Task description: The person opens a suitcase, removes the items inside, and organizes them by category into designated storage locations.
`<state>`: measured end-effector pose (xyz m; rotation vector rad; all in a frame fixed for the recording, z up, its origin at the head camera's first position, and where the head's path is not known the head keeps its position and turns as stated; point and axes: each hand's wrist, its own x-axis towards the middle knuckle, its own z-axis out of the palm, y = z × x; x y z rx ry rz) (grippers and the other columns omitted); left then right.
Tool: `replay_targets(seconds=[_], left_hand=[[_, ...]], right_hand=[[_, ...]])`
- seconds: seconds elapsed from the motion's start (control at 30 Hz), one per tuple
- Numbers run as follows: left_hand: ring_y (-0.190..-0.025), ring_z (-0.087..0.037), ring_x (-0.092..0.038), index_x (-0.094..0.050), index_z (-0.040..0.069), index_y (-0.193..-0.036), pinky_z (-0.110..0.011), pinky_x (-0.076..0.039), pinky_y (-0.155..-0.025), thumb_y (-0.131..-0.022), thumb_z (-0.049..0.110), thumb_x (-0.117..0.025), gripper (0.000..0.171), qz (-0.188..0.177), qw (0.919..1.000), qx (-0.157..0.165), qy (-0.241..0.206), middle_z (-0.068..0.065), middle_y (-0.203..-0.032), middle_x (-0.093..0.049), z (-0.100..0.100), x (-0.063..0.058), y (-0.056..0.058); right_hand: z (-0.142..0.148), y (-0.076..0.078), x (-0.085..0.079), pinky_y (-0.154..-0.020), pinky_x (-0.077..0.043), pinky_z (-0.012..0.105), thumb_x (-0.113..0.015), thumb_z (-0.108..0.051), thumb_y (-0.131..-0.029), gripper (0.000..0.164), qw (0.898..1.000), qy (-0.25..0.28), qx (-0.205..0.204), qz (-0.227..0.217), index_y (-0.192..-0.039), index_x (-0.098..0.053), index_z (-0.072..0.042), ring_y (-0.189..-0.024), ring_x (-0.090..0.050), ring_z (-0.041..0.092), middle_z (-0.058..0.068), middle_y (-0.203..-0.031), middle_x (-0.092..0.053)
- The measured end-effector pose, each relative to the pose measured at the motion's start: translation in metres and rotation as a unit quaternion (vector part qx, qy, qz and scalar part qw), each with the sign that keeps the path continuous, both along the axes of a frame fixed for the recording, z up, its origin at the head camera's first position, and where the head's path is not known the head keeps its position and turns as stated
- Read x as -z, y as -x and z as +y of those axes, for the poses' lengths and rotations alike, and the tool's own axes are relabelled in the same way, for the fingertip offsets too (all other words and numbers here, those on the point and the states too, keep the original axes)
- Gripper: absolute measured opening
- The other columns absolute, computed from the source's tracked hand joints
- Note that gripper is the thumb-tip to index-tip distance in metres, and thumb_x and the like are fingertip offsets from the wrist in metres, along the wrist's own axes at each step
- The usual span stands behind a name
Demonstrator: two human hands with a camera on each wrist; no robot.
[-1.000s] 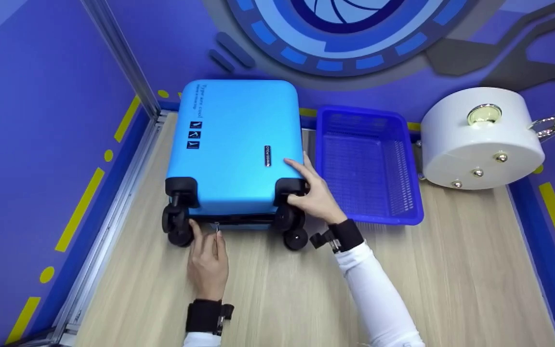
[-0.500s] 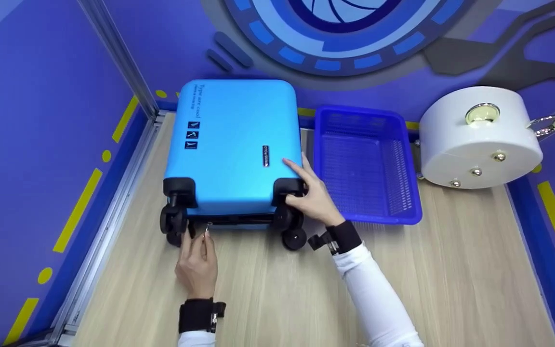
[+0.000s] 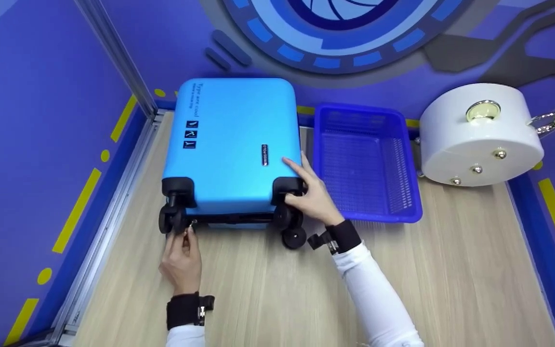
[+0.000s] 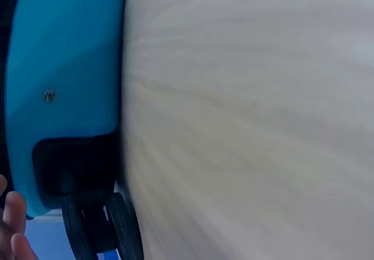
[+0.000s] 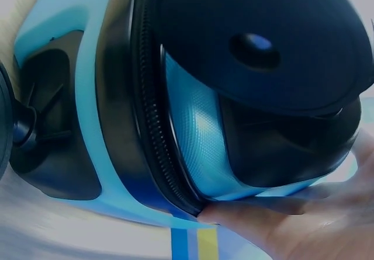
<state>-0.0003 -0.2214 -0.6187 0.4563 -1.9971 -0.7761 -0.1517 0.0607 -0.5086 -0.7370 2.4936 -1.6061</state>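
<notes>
Blue suitcase [image 3: 231, 130] lies flat on the table [image 3: 268, 299], big face up, wheel end toward the person.

Left hand [image 3: 181, 262] is low at the wheel end, just beside the left wheels [image 3: 172, 220]. Thumb and fingers together, pinching a small metal zip pull [image 3: 193, 222] at the left end of the dark zipper band [image 3: 231, 219]. Left wrist view catches only fingertips [image 4: 14, 210] at its edge, beside the blue shell, a screw [image 4: 49, 95] and a black wheel [image 4: 102, 225]; contact can't be read from there.

Right hand [image 3: 315, 200] rests on the opposite front corner, fingers spread apart: thumb at the black corner guard [image 3: 284, 185] above the right wheels [image 3: 293, 237], index finger on the top face, the others down the side, partly hidden. Right wrist view: hand lies along the shell, one digit's tip at the edge of the zipper band, zip teeth [image 5: 155, 122] visible, a wheel large in front.

Top face has printed lettering [image 3: 195, 103], three square icons [image 3: 190, 134] and a nameplate [image 3: 264, 154].

Blue plastic basket [image 3: 388, 218] sits near the suitcase, on the right-hand side. White rounded case [image 3: 480, 164] with metal studs [image 3: 476, 169] and a shiny handle [image 3: 549, 124] stands just beyond the basket. Blue wall [image 3: 41, 120] around, yellow marks low down. White sleeves [image 3: 369, 289], black wristbands [image 3: 182, 311].
</notes>
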Motion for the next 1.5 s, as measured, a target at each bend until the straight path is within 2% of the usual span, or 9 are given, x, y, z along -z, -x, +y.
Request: replay_targets(seconds=[0.23,0.53,0.7,0.87,0.93,1.1,1.2,1.3,1.5], left_hand=[[-0.047,-0.026,-0.056,-0.069,0.004,-0.080,-0.045,-0.037,-0.042,-0.078,0.012,-0.072,0.009,0.003,0.9997,-0.022,0.007,-0.007,-0.068,-0.063,-0.008,-0.001,0.005],[-0.060,-0.032,-0.061,-0.068,0.002,-0.085,-0.049,-0.041,-0.051,-0.073,0.012,-0.074,0.016,0.014,0.9983,-0.034,-0.045,-0.011,-0.080,-0.065,-0.016,-0.005,0.006],[-0.063,-0.032,-0.059,-0.066,0.001,-0.087,-0.047,-0.041,-0.053,-0.075,0.010,-0.073,0.017,0.021,0.9983,-0.022,-0.050,-0.012,-0.084,-0.063,-0.020,-0.004,0.007],[-0.075,-0.035,-0.064,-0.066,0.002,-0.106,-0.050,-0.045,-0.059,-0.075,0.009,-0.074,0.032,0.007,0.9991,-0.008,-0.041,-0.011,-0.104,-0.065,-0.023,-0.002,0.007],[-0.078,-0.035,-0.065,-0.066,0.003,-0.110,-0.050,-0.046,-0.060,-0.076,0.009,-0.075,0.036,0.005,0.9994,-0.007,-0.034,-0.010,-0.109,-0.065,-0.024,0.000,0.006],[-0.085,-0.036,-0.065,-0.067,0.002,-0.108,-0.051,-0.047,-0.064,-0.078,0.009,-0.075,0.033,0.016,0.9992,0.005,-0.037,-0.010,-0.108,-0.066,-0.026,0.002,0.006],[-0.082,-0.036,-0.064,-0.067,0.001,-0.104,-0.050,-0.045,-0.065,-0.077,0.009,-0.075,0.030,0.016,0.9987,0.013,-0.047,-0.011,-0.103,-0.067,-0.027,0.002,0.007],[-0.083,-0.036,-0.064,-0.067,0.000,-0.101,-0.049,-0.046,-0.067,-0.075,0.008,-0.074,0.028,0.011,0.9974,0.018,-0.068,-0.012,-0.100,-0.067,-0.030,0.001,0.009],[-0.079,-0.025,-0.065,-0.070,0.008,-0.101,-0.034,-0.045,-0.070,-0.078,0.005,-0.068,0.023,-0.014,0.9895,0.010,-0.143,-0.007,-0.091,-0.070,-0.045,-0.004,0.017]], right_hand=[[-0.002,-0.009,-0.025,-0.067,-0.045,0.034,-0.067,0.003,-0.071,0.077,1.000,0.002,-0.013,0.008,-0.143,-0.041,-0.007,-0.113,-0.048,0.039,0.023,-0.155,-0.003],[-0.005,-0.009,-0.025,-0.071,-0.043,0.034,-0.065,0.003,-0.072,0.076,1.000,0.007,-0.019,0.001,-0.143,-0.040,-0.007,-0.119,-0.043,0.040,0.021,-0.155,-0.002],[-0.004,0.000,0.002,-0.065,-0.044,0.031,-0.067,-0.002,-0.071,0.083,1.000,0.006,-0.008,-0.009,-0.145,-0.039,-0.028,-0.125,-0.040,0.032,0.005,-0.158,0.000],[-0.003,0.005,0.012,-0.056,-0.046,0.029,-0.070,-0.008,-0.071,0.084,1.000,0.005,0.004,-0.013,-0.144,-0.039,-0.037,-0.107,-0.052,0.025,0.000,-0.159,0.000],[-0.002,0.004,0.011,-0.050,-0.044,0.026,-0.072,-0.011,-0.072,0.083,1.000,-0.001,0.004,-0.013,-0.144,-0.039,-0.037,-0.079,-0.055,0.017,0.000,-0.159,0.001],[-0.002,-0.002,-0.004,-0.041,-0.039,0.024,-0.074,-0.006,-0.075,0.080,1.000,0.010,-0.010,-0.002,-0.146,-0.039,-0.022,-0.045,-0.025,0.001,0.012,-0.158,0.001],[-0.002,-0.008,-0.017,-0.040,-0.038,0.024,-0.072,0.003,-0.073,0.077,0.999,0.025,-0.023,0.012,-0.143,-0.041,-0.008,-0.043,-0.024,0.000,0.024,-0.155,-0.001],[-0.002,-0.010,-0.021,-0.040,-0.037,0.024,-0.070,0.005,-0.072,0.076,0.999,0.028,-0.023,0.017,-0.142,-0.042,-0.006,-0.044,-0.028,0.002,0.025,-0.154,-0.003],[0.000,-0.001,0.010,-0.042,-0.033,0.023,-0.069,-0.006,-0.072,0.081,1.000,0.006,0.000,0.002,-0.145,-0.039,-0.027,-0.047,-0.031,0.005,0.009,-0.158,0.001]])
